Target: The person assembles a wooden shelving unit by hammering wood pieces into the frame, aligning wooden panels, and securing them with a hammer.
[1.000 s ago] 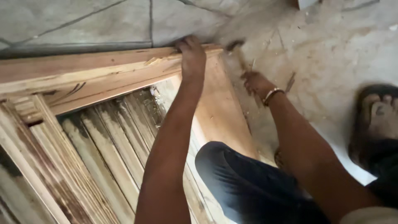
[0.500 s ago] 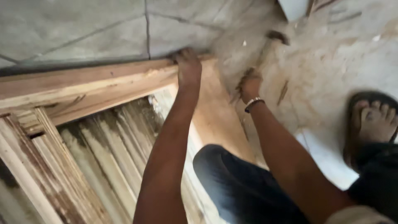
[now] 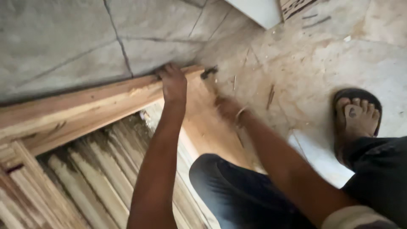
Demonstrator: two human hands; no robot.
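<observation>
My left hand [image 3: 173, 82] grips the top edge of a long wooden frame rail [image 3: 85, 112] near its corner. My right hand [image 3: 228, 108] is blurred with motion and closed around the handle of a hammer. The hammer's dark head [image 3: 209, 72] is down at the corner of the frame, where the rail meets a flat side board [image 3: 207, 123]. A bangle sits on my right wrist.
Slanted wooden slats [image 3: 85, 182] fill the frame at lower left. My knee in dark trousers [image 3: 237, 191] rests on the frame. A foot in a dark sandal [image 3: 356, 114] stands on the dusty floor at right. Splinters and a white board [image 3: 258, 10] lie beyond.
My right hand has swung down with the hammer from a raised position to the frame corner. The left hand has stayed on the rail. The view has shifted a little.
</observation>
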